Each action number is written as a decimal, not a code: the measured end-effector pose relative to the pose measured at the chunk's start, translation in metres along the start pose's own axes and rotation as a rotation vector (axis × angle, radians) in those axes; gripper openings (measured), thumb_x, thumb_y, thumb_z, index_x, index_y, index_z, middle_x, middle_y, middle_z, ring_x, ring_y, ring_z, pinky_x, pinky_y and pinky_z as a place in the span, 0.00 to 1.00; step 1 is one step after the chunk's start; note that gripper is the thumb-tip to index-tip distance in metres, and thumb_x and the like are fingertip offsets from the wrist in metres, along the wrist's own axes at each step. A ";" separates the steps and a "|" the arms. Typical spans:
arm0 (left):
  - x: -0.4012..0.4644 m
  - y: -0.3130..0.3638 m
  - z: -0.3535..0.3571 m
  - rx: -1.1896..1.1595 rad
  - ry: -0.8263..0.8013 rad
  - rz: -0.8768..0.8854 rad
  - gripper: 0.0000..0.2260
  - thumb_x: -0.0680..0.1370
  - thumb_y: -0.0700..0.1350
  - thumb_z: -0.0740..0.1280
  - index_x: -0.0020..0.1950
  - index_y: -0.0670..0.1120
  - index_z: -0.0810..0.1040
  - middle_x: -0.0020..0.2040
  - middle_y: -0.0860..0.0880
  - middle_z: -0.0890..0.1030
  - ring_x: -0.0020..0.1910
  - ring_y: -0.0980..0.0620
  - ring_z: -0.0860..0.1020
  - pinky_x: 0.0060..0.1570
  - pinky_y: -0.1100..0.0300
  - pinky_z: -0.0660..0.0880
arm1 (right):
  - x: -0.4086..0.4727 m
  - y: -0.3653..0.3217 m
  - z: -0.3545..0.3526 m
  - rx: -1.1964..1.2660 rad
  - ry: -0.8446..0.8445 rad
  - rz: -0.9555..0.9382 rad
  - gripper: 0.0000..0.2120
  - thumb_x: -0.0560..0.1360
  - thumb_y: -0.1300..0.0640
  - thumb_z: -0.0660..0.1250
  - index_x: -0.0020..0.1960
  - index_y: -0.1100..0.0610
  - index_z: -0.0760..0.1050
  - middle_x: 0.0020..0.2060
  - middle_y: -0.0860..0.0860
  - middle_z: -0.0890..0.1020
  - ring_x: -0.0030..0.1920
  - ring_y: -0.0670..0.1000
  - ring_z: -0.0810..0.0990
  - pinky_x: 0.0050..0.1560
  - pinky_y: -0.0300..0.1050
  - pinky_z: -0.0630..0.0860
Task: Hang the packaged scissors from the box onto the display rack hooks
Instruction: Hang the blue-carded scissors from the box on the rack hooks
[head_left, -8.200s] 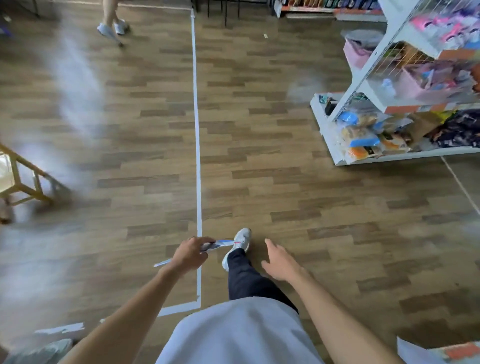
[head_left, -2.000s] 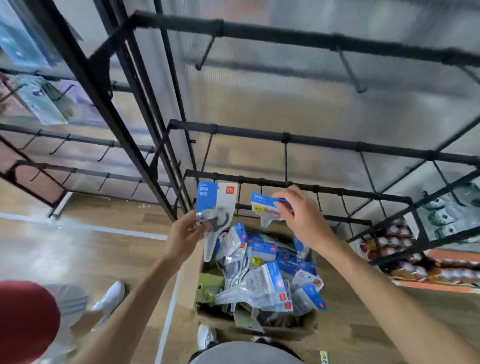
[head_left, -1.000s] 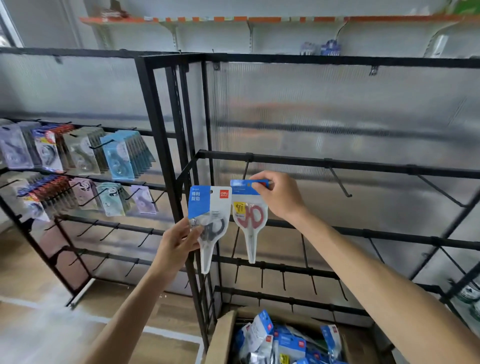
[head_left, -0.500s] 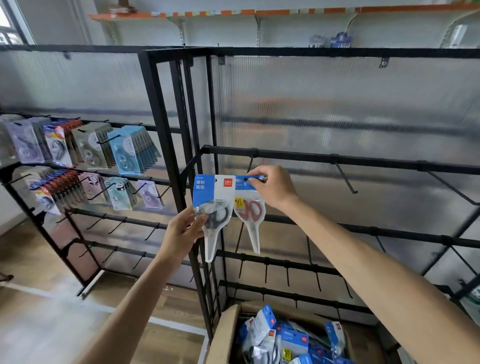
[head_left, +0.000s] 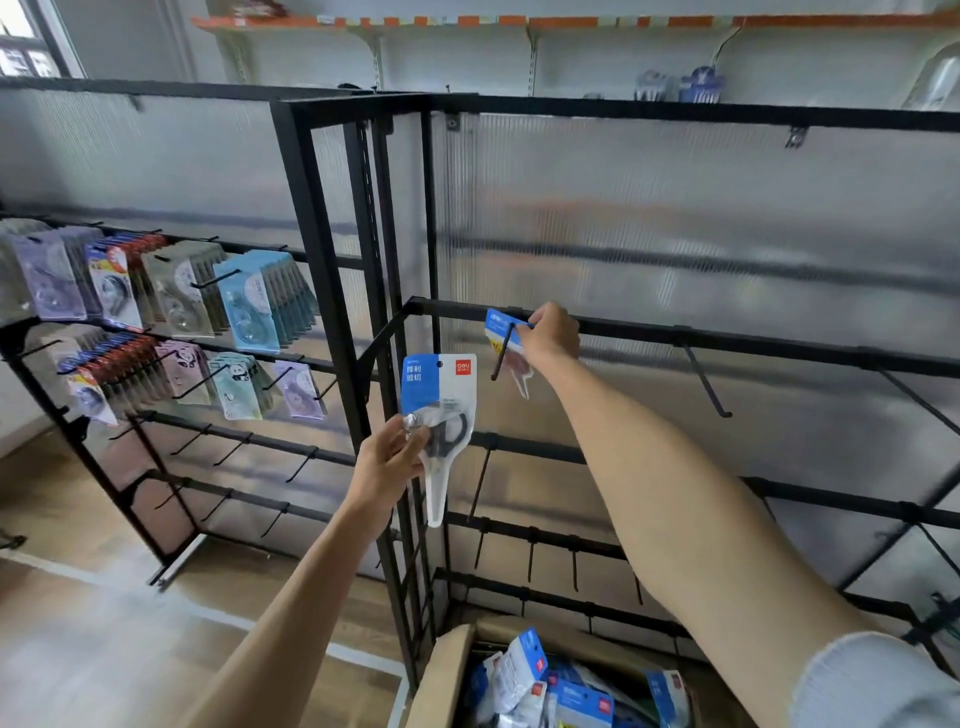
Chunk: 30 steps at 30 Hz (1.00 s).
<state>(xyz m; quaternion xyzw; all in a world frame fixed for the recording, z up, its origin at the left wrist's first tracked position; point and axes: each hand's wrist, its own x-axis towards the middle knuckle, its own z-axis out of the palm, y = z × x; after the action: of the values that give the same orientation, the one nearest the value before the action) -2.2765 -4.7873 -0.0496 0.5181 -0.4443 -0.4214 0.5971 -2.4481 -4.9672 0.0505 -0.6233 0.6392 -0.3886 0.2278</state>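
Blue-topped scissors pack (head_left: 503, 332) threaded on a black hook (head_left: 504, 349) of the display rack (head_left: 727, 340), pinched at its header by the right hand (head_left: 550, 335), fingers curled. Lower and left of those fingers, second scissors pack (head_left: 439, 415) upright in the left hand (head_left: 389, 460), gripped at mid-height. Far below both hands, cardboard box (head_left: 441, 675) with more packs. Left of the left hand, neighbouring rack (head_left: 156, 322) hung with stationery.

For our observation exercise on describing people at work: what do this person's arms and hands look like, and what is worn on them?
Both forearms are bare, with no watch, bracelet or gloves in view. The left hand and right hand show no rings that can be made out. A pale grey-white short sleeve with a slightly fuzzy hem covers the right upper arm; the left sleeve is out of frame.
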 end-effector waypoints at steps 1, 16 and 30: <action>0.000 0.000 -0.001 -0.002 0.005 0.002 0.08 0.81 0.42 0.64 0.58 0.42 0.78 0.53 0.43 0.84 0.53 0.43 0.83 0.51 0.52 0.81 | 0.002 0.001 0.002 -0.004 0.020 0.005 0.08 0.79 0.57 0.69 0.55 0.59 0.77 0.51 0.53 0.79 0.36 0.48 0.73 0.18 0.32 0.61; -0.076 -0.021 -0.032 0.300 -0.122 0.083 0.06 0.83 0.39 0.63 0.53 0.43 0.80 0.49 0.45 0.83 0.48 0.45 0.83 0.48 0.48 0.81 | -0.186 0.096 -0.010 0.249 -0.507 -0.316 0.15 0.80 0.49 0.66 0.65 0.51 0.73 0.61 0.42 0.80 0.59 0.42 0.81 0.56 0.40 0.80; -0.089 -0.020 -0.004 0.166 -0.153 0.069 0.10 0.81 0.41 0.63 0.59 0.39 0.77 0.54 0.45 0.84 0.54 0.47 0.83 0.54 0.47 0.80 | -0.183 0.062 -0.025 0.451 -0.346 -0.386 0.06 0.79 0.54 0.69 0.52 0.55 0.83 0.45 0.46 0.86 0.49 0.47 0.85 0.47 0.48 0.83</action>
<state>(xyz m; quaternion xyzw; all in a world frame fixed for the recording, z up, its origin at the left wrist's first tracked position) -2.2957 -4.7025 -0.0779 0.5167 -0.5395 -0.4006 0.5306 -2.4840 -4.7888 -0.0180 -0.7233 0.3595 -0.4445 0.3872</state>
